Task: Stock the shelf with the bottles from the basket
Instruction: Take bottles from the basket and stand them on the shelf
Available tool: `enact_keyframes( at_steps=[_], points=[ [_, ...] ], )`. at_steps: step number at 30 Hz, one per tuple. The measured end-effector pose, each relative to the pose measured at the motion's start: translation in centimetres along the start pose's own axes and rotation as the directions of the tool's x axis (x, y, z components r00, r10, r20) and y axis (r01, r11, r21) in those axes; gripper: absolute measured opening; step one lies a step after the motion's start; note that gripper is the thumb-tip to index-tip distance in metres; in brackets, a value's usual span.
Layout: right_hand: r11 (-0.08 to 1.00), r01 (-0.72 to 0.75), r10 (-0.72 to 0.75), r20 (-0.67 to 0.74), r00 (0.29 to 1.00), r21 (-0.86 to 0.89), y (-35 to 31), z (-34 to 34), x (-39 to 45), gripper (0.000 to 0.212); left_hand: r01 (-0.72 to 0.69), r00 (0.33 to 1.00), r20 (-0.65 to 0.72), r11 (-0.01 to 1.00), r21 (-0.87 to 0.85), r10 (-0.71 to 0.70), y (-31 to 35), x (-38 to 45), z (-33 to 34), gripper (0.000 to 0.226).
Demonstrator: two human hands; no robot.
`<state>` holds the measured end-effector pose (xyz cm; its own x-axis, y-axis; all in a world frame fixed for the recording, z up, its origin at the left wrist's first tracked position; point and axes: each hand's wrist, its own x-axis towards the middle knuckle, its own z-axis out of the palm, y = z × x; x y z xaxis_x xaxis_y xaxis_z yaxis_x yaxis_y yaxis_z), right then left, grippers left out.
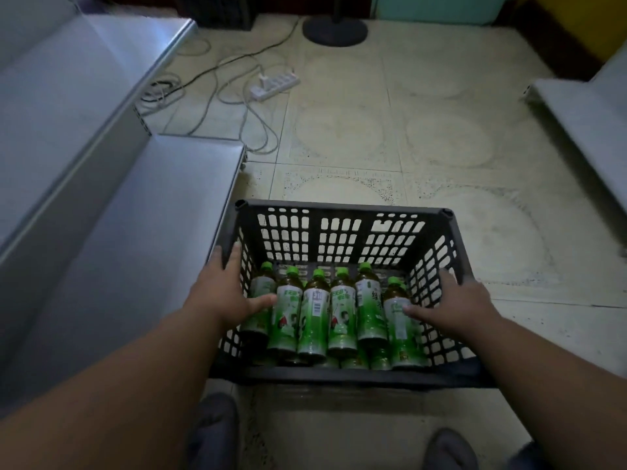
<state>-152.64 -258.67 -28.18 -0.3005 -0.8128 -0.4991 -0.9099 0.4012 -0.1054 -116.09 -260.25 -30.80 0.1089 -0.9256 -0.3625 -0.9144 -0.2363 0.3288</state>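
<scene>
A dark slatted plastic basket (342, 213) sits on the tiled floor in front of me. Several green-capped tea bottles (314, 317) with green-and-white labels lie in it, caps pointing away. My left hand (225, 293) grips the basket's left wall, fingers outside over the rim, thumb inside near the leftmost bottle. My right hand (456, 301) grips the right wall the same way, thumb touching the rightmost bottle (402, 320). The grey metal shelf (142, 212) stands to the left with bare boards.
An upper shelf board (68, 79) rises at far left. Another shelf edge (576, 110) is at right. A white power strip (274, 83) with cables lies on the floor beyond, near a round stand base (334, 30). My shoes (213, 432) are at the bottom.
</scene>
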Motion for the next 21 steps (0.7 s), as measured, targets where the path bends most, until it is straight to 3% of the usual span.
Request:
enact_keyframes(
  at_steps=[5,11,14,18,21],
  points=[
    [0.956,0.229,-0.251,0.108,0.962,0.184,-6.7,2.9,-1.0,0.093,-0.131,0.984,-0.08,0.952,0.276,0.158,-0.2,0.9,0.4,0.122],
    [0.915,0.152,-0.231,0.177,0.957,0.374,-12.5,8.9,4.1,0.096,-0.171,0.978,-0.051,0.912,0.373,0.204,-2.5,2.5,2.9,0.118],
    [0.928,0.144,-0.22,0.195,0.956,0.342,-15.3,10.9,7.3,0.084,-0.192,0.971,-0.069,0.918,0.347,0.229,-2.9,2.7,3.2,0.12],
    [0.989,0.127,-0.14,0.22,0.965,0.073,-18.1,13.6,10.8,0.076,-0.189,0.974,-0.06,0.935,0.3,0.216,-3.0,3.0,3.2,0.121],
    [0.998,0.057,-0.055,0.207,0.977,-0.001,-19.6,14.6,12.3,0.068,-0.182,0.977,-0.053,0.934,0.306,0.208,-2.9,3.0,3.1,0.119]
  ],
)
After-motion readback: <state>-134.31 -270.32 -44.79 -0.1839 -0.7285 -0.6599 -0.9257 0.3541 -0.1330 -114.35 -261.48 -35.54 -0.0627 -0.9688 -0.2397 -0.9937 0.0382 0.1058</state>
